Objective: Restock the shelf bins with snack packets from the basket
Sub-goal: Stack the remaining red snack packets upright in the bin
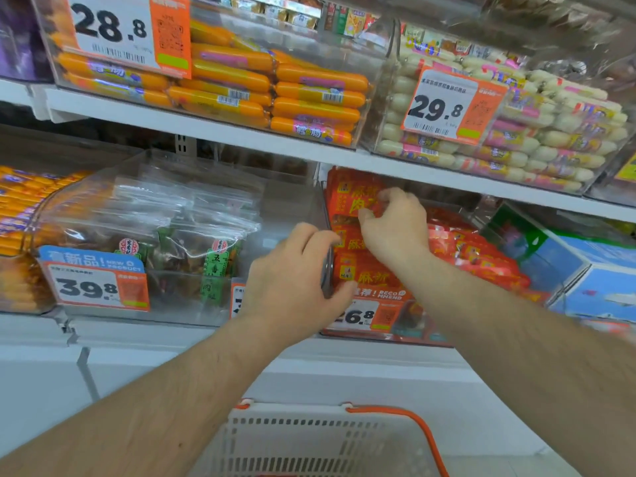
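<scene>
A clear shelf bin (pixel 395 325) with a 26.8 price tag holds a stack of red snack packets (pixel 347 197). My right hand (pixel 395 225) reaches into it and pinches the top red packet at the bin's left side. My left hand (pixel 296 284) grips the bin's front left corner, fingers curled round the clear wall. A white basket (pixel 309 442) with an orange handle sits below, in front of me; its contents are mostly out of view.
To the left stands a clear bin (pixel 155 304) of brown snack bags priced 39.8. The upper shelf (pixel 241 136) carries bins of orange sausages (pixel 275 87) and white sausages (pixel 516 132). A blue box (pixel 592 270) sits at the right.
</scene>
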Available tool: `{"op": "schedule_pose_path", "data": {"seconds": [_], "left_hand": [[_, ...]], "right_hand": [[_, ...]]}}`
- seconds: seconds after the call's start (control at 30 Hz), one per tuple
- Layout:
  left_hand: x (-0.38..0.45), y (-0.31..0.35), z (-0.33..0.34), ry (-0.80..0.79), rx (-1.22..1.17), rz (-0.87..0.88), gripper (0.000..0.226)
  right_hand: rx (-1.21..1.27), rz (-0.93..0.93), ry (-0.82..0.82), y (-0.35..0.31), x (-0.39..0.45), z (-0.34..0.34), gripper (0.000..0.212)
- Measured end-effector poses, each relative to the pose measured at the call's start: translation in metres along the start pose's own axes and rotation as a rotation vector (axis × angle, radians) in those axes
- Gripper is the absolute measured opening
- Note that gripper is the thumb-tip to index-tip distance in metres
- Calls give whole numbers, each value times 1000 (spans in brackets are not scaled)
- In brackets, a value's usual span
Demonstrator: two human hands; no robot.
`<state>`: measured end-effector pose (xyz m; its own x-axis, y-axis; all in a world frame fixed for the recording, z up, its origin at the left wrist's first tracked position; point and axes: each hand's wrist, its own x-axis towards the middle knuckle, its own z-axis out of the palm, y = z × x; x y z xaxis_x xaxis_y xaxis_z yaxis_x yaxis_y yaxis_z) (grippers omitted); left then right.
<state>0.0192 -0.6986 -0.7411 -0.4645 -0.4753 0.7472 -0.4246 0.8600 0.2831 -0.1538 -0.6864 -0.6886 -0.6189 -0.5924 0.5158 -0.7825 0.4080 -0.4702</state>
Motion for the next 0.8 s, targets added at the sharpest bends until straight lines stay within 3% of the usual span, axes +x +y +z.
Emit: {"op": "schedule_pose_path", "data": {"seconds": [0.03, 0.1, 0.17, 0.23, 0.37, 0.43, 0.53, 0.6, 0.8], "left_hand": [[-6, 0, -1, 42, -45, 80, 44], [-25, 2, -1, -84, -164, 142, 28], [-47, -2, -2, -396, -195, 85, 15], [-75, -15, 0, -725, -112, -8, 33], [-127, -57, 13, -1112, 70, -159, 7], [-145, -73, 15, -1216, 137, -187, 18], [-166, -86, 15, -1231, 178, -190, 25], [-181, -92, 18, -1249, 198, -181, 25], [-204, -105, 15, -1231, 268, -94, 28]], "right_hand": [[59, -146, 92, -2, -16, -3, 34], [199, -390, 247, -7, -54, -9, 24], [353, -544, 240, -7, -93, -1, 16], [457, -577, 111, -2, -136, 20, 10], [479, -334, -263, 24, -207, 85, 12], [367, -185, -519, 41, -233, 119, 9], [233, 127, -913, 60, -282, 162, 13], [193, 277, -1070, 65, -319, 183, 17], [44, 361, -1434, 67, -406, 226, 13]]}}
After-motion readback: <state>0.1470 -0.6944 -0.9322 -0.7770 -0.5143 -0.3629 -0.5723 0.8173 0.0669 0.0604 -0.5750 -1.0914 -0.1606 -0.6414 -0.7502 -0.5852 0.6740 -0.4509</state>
